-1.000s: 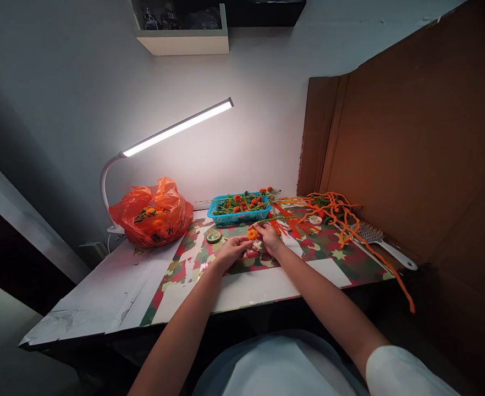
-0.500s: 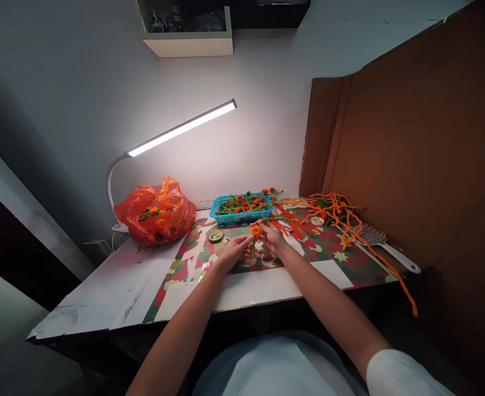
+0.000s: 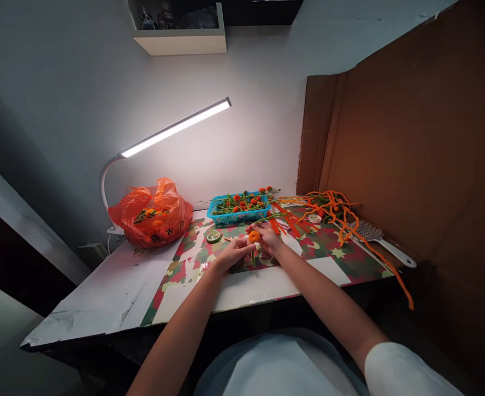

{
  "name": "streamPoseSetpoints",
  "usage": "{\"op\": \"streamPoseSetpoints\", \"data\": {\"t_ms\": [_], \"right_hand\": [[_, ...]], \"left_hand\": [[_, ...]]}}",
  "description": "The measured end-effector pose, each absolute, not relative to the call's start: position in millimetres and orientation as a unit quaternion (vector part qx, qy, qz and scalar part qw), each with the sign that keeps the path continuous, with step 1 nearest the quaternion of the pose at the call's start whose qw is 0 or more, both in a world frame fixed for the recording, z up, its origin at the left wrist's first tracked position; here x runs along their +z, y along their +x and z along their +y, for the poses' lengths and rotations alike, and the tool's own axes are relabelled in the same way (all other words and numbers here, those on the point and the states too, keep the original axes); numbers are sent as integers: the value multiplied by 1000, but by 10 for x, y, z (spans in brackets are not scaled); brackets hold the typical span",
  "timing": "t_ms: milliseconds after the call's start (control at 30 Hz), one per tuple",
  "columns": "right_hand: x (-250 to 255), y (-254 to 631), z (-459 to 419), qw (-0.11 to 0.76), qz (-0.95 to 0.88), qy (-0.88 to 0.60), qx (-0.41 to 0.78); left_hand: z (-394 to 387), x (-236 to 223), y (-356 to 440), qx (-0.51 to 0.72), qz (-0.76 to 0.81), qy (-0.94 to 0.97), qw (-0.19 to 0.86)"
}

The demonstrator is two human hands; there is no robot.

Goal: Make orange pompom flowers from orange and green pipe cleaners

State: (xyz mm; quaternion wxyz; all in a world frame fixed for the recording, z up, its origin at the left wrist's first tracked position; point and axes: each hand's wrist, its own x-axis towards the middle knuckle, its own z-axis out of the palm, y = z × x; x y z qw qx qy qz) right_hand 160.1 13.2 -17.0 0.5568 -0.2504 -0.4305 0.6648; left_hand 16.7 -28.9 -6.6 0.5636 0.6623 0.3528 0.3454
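A small round orange pipe-cleaner flower [image 3: 254, 237] is between my two hands above the table's front part. My left hand [image 3: 233, 254] is closed, thumb and fingertips pinching at the lower left of the flower, where a short green stem hangs down. Around the flower's right and upper side, the fingers of my right hand [image 3: 269, 241] are closed. A green pipe-cleaner stem [image 3: 272, 216] stretches up and right from behind the right fingers. Exactly where each fingertip grips is partly hidden. Left of the hands lies a roll of green tape [image 3: 214, 236].
Behind the hands stands a blue basket [image 3: 237, 218] of green stems with orange heads. An orange plastic bag [image 3: 172, 212] sits at left beside a lit lamp [image 3: 176, 127]. Orange pipe cleaners [image 3: 329, 204], a white-handled brush [image 3: 397, 254] and a cardboard sheet [image 3: 407, 137] are on the right.
The flower has turned slightly within the fingers, and my left fingertips have come closer beneath it. The whole view has shifted a little. Both hands keep their hold.
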Motion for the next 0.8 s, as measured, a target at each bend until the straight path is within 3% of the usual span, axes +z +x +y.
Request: {"op": "streamPoseSetpoints", "data": {"t_ms": [367,800], "right_hand": [[-179,1618,131,553,-426,-227,679],[-98,1623,63,548,-489,-246,632]], "left_hand": [[-288,-79,176,326,341,674,568],[-258,-83,189,491,406,623,454]]}}
